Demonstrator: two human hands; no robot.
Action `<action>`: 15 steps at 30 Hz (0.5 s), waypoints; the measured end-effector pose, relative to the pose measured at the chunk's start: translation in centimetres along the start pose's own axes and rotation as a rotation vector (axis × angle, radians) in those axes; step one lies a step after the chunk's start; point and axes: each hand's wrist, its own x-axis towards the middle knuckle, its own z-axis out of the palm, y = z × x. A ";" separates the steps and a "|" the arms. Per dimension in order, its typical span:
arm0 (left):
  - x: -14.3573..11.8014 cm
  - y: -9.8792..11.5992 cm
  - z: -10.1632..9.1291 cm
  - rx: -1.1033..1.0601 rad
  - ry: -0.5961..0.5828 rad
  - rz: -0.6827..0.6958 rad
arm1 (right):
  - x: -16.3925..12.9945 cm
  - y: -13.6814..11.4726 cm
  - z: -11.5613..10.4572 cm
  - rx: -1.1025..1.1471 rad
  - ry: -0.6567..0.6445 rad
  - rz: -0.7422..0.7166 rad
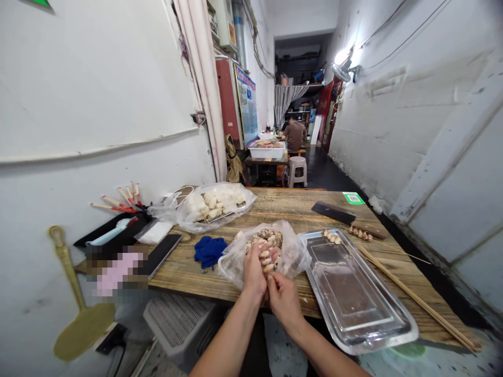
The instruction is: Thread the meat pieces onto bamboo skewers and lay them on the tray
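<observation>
My left hand (255,275) is curled around a row of pale garlic cloves (266,261), held over an open clear plastic bag (293,243). More garlic (273,236) lies inside this bag. Just below the row, my right hand (283,299) is closed in a pinch close to the left palm. Whatever sits between its fingertips is hidden. To the right, a metal tray (353,293) carries a skewer of garlic cloves (332,237) at its far edge. Another skewered row of darker cloves (360,234) lies beyond, on the cleaver's handle.
Bare bamboo skewers (420,298) cross the tray's right side. A cleaver (334,212) lies behind the tray. Left of the bag are a blue cloth (210,251), another bag of pale pieces (214,207) and a phone-like black slab (165,254). A person (295,135) sits farther back.
</observation>
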 end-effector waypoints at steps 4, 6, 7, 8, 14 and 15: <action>-0.7 0.3 0.5 0.079 -0.011 0.124 | 0.0 -0.5 0.1 -0.050 0.038 -0.082; -0.9 0.4 0.5 0.133 -0.018 0.150 | -0.3 -0.6 -0.1 -0.061 0.042 -0.109; -1.0 0.5 0.5 0.147 -0.025 0.161 | -0.4 -0.7 -0.2 -0.062 0.039 -0.118; -1.0 0.5 0.5 0.156 -0.034 0.168 | -0.4 -0.8 -0.2 -0.061 0.036 -0.124; -0.9 0.3 0.6 0.172 -0.063 0.164 | -0.5 -1.2 -0.2 -0.039 0.037 -0.143; -0.8 0.2 0.6 0.172 -0.060 0.160 | -0.4 -1.2 -0.2 -0.041 0.041 -0.139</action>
